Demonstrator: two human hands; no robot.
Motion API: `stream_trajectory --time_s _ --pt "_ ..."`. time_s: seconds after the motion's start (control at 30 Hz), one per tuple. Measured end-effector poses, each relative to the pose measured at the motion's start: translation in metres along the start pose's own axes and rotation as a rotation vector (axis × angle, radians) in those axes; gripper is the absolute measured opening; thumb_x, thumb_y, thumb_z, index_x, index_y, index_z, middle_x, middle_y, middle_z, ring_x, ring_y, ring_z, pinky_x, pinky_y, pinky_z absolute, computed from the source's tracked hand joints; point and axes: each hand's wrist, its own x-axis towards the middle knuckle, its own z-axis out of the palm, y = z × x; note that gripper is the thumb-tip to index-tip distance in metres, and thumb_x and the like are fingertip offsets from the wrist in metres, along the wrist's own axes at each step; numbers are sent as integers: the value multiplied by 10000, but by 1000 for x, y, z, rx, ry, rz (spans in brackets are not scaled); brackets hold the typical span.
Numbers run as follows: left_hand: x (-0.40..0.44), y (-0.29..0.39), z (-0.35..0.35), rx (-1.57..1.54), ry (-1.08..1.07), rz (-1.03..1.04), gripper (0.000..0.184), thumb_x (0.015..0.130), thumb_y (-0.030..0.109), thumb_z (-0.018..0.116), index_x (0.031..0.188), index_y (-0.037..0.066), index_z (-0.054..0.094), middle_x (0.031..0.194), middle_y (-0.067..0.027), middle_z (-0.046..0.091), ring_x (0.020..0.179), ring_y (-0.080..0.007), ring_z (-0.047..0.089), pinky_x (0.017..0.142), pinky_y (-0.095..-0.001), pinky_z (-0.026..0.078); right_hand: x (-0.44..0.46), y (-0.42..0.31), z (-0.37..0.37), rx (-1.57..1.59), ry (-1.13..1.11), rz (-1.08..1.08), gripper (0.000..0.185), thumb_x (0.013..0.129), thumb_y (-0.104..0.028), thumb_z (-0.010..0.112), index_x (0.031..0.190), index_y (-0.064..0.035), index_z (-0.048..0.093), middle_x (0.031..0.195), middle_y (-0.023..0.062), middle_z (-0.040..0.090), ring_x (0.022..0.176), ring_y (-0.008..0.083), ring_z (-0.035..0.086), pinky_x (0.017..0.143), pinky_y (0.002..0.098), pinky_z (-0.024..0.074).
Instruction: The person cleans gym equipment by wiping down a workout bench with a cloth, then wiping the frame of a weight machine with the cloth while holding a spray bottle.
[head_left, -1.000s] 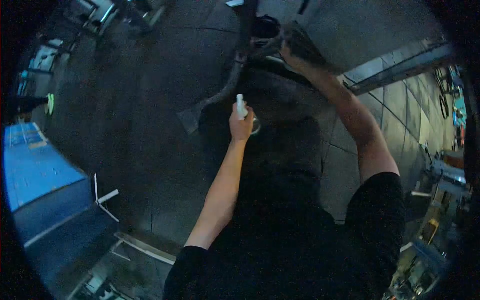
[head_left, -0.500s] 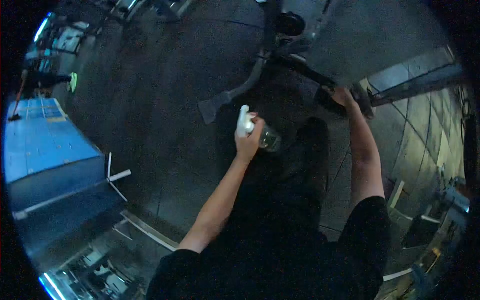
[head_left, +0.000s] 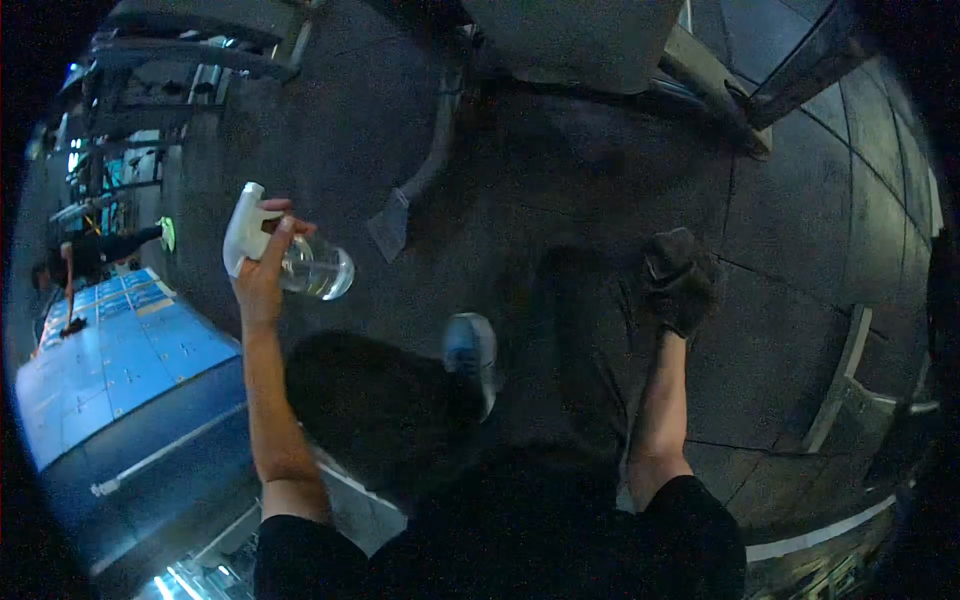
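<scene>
My left hand (head_left: 262,285) is wrapped round a spray bottle, its fingers at the trigger. The bottle has a white spray head (head_left: 246,232) and a transparent body (head_left: 318,272) with clear liquid in it. On the other side, a dark cloth (head_left: 681,280) is bunched up at the end of my right arm. It covers most of my right hand (head_left: 672,338), whose fingers are hidden in its folds. Both hands are held out in front of my body, above the dark floor and apart from the equipment.
A padded bench-like machine (head_left: 590,45) stands ahead, with a curved metal leg (head_left: 430,175) on the floor. At left is a large blue panelled block (head_left: 125,365); a person (head_left: 110,248) is beyond it. My shoe (head_left: 470,355) shows below. A beam (head_left: 838,380) lies at right.
My right hand has come away from the machine and drawn back with the cloth. The spray bottle has moved left in my left hand. The view has shifted, and my shoe now shows.
</scene>
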Motion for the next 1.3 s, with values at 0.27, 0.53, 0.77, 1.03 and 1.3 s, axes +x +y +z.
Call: stream_trajectory --time_s 0.27,0.53,0.77,1.03,1.3 --pt "51 -144 30 -36 -318 -191 293 934 124 732 1213 57 673 980 -36 699 906 -143 686 834 -328 559 0 -46 4 -29 463 -169 625 982 -359 666 1504 -90 452 1491 157 524 1383 344 492 1188 480 367" --pt "105 -256 73 -10 -671 -241 338 921 249 745 1197 65 685 981 -43 707 917 -149 682 843 -345 535 -55 -102 -12 225 588 337 674 979 -383 668 1518 -65 417 1501 179 504 1393 355 477 1189 485 362" --pt "135 -285 79 -72 -995 -93 420 913 260 778 1278 90 659 983 -7 688 895 -110 630 824 -313 513 -104 -132 -68 593 589 668 720 976 -404 670 1530 -42 387 1510 199 487 1402 365 463 1189 488 358" --pt "134 -306 87 20 -1106 130 434 899 266 731 1277 66 656 1032 -97 723 947 -215 685 876 -368 528 -133 -175 -114 929 578 775 773 973 -427 672 1544 -16 352 1520 221 467 1412 376 448 1190 492 353" --pt "150 -304 119 173 -993 196 452 882 308 691 1278 93 651 1123 -203 727 1040 -391 704 893 -465 541 -61 -262 -54 1184 550 589 828 970 -451 674 1558 10 318 1530 243 447 1422 387 432 1191 497 349"
